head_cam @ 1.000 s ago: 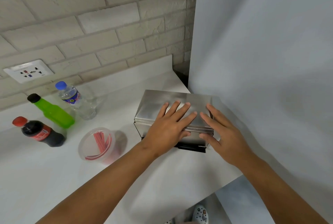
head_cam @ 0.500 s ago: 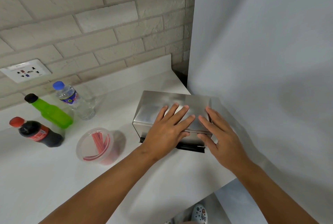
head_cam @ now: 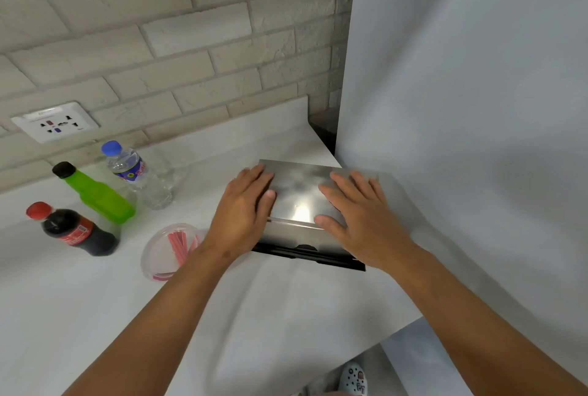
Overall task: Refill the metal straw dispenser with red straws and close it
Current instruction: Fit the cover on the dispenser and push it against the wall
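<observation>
Head view: the rectangular brushed-metal straw dispenser (head_cam: pixel 302 201) sat on the white tabletop (head_cam: pixel 286 300). Left grip (head_cam: pixel 245 214) and right grip (head_cam: pixel 356 217) lay flat and open on its lid, grasping nothing. Red straws (head_cam: pixel 178 244) lay in a clear round tub beside the left grip. Risk: uneven pressing could slide the box.

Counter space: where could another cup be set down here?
The near counter in front of the straw cup and cola bottle is bare. So is the strip behind the dispenser, toward the brick wall. The left back is crowded with bottles.
</observation>
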A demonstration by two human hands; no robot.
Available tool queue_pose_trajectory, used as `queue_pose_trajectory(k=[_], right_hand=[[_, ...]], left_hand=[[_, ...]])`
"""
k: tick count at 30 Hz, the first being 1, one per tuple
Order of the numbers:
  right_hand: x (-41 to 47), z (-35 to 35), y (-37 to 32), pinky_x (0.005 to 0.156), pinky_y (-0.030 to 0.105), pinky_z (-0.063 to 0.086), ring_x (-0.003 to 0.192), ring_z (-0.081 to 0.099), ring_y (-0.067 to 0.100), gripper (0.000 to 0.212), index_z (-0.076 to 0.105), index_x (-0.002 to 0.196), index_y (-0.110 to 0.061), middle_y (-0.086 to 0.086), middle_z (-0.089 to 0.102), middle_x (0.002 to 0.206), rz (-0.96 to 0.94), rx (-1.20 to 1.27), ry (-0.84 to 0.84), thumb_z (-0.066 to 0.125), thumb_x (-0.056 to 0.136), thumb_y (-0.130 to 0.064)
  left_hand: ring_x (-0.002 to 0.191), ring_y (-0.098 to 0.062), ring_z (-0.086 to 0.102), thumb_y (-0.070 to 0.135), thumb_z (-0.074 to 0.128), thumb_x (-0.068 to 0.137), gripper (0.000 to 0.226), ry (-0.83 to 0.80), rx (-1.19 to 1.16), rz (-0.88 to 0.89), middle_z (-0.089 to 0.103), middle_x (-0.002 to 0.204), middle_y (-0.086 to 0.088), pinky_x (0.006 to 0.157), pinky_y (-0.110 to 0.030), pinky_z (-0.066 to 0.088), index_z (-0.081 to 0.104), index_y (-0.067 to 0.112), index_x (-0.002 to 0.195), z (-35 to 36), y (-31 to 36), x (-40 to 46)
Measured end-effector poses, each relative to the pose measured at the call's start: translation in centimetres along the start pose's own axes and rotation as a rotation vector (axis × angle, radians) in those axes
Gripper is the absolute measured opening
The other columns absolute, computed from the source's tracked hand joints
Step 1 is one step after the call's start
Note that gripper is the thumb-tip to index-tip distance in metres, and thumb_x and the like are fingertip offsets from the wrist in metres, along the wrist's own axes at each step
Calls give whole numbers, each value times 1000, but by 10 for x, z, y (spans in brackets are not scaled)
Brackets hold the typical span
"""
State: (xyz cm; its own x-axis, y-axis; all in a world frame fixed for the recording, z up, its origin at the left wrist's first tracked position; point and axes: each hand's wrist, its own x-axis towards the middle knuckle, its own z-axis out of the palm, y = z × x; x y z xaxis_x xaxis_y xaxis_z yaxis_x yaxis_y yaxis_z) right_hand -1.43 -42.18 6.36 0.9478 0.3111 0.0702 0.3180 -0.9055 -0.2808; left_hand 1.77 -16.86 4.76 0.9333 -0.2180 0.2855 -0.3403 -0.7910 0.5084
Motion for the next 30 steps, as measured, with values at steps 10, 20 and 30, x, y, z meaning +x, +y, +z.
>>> queue_pose_trajectory(k=[10,20,30], right_hand=[[46,5,-29,123,56,20,156,24,39,75,30,162,-21,8,27,172,-127,-171,-115,9,102,-60],[60,6,-27,124,57,16,158,16,39,66,23,163,-19,8,18,174,-123,-142,-189,25,107,-55],[98,5,-42,115,47,32,147,37,29,63,29,159,-10,8,30,170,-193,-65,-205,24,109,-47]], left_hand=[[153,1,31,37,33,111,56,-14,-402,-154,34,168,5,127,-29,24,31,17,163,9,-8,-9],[155,-3,29,38,33,110,59,-45,-455,-180,32,169,5,128,-29,22,28,15,165,11,-12,-9],[153,6,27,40,32,112,59,-28,-566,-252,32,169,9,129,-34,23,28,16,165,16,-16,-10]])
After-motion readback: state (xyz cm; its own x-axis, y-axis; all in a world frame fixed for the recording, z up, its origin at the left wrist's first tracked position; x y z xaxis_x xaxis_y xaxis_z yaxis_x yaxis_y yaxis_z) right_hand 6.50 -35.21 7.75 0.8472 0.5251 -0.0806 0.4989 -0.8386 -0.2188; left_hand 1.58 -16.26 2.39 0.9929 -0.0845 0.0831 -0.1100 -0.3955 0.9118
